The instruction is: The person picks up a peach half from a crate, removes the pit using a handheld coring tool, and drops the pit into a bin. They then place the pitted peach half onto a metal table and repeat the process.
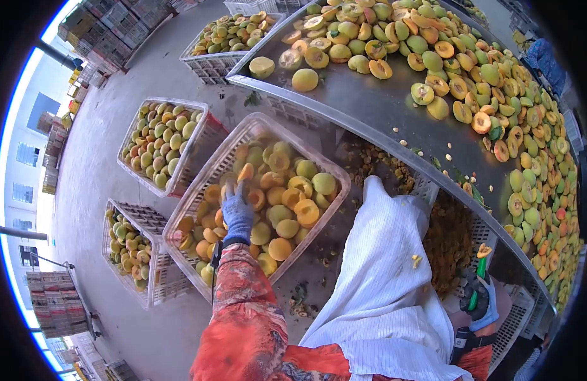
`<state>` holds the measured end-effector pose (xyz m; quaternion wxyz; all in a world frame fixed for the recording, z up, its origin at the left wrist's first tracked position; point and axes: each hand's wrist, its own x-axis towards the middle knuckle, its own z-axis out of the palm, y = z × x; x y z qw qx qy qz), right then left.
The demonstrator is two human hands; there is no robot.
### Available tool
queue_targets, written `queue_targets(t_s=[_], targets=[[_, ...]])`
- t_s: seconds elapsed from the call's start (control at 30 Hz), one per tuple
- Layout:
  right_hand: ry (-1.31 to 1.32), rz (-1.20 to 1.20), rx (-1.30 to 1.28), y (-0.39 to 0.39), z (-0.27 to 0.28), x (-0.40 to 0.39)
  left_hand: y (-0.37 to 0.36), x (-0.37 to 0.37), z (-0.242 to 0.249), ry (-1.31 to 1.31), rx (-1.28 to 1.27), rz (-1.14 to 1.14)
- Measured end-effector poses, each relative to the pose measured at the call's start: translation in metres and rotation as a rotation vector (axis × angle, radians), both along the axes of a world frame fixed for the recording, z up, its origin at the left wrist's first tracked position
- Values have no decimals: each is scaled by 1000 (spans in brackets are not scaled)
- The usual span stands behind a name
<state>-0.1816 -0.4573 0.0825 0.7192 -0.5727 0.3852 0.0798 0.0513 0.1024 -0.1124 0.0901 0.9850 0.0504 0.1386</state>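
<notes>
My left hand (237, 213), in a grey-blue glove, reaches into a large plastic crate (306, 145) of yellow-green and orange fruit that look like peaches, many of them halved. Its fingers are stretched out, and a peach half (245, 172) lies right at the fingertips. At the lower right, my right hand (481, 301), gloved in black and light blue, is closed around a green-handled tool (479, 287). The tool points up, with an orange piece at its tip; whether that is fruit is hard to tell. A white striped cloth (382, 273) covers my lap.
A metal sorting table (395, 95) with a raised rim runs along the right, heaped with whole and halved fruit. Brown pits or scraps (451, 244) fill a crate beneath it. More fruit crates (160, 143) stand on the floor left. Another person in blue (547, 63) is across the table.
</notes>
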Motion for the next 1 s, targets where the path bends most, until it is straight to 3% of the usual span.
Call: queue_targets(t_s=[0.13,0.17,0.2,0.27,0.3,0.37,0.43,0.47,0.53,0.6,0.63,0.67,0.7,0.77,0.8,0.9,0.93,0.97,1.0], targets=[[69,-29,-9,13,5,12,30,36,28,291,-108,295],[54,-23,4,15,5,11,27,36,38,253,6,351],[81,-26,5,15,3,13,31,33,29,103,2,235],[144,-112,133,21,9,21,29,19,10,314,65,195],[149,-126,209,20,12,21,-1,8,37,275,-121,232],[129,-152,214,26,12,26,39,18,-11,300,-221,227],[89,-164,256,22,10,24,36,26,3,361,-246,232],[129,-128,130,19,11,25,27,27,18,389,-274,235],[21,-125,82,6,12,18,56,45,-11,378,-561,165],[-12,-141,-21,-12,11,11,10,51,30,234,-567,15],[-54,-93,-316,-19,22,15,-24,55,62,185,-427,-86],[-90,-37,-612,-29,29,18,-49,67,79,140,-500,-145],[-288,-57,-861,-43,28,19,-74,78,94,97,-572,-199],[-249,-89,-978,-80,35,23,-151,101,132,-57,-876,-430],[-205,-111,-1095,-102,39,26,-188,109,156,44,-1037,-442],[-139,-183,-1273,-172,32,37,-278,162,166,74,-1179,-646],[-110,-182,-1304,-193,30,40,-311,176,172,184,-1236,-620],[-68,-194,-1356,-221,14,37,-341,192,172,185,-1219,-704],[-25,-198,-1403,-246,-3,32,-373,206,180,65,-797,-725]])
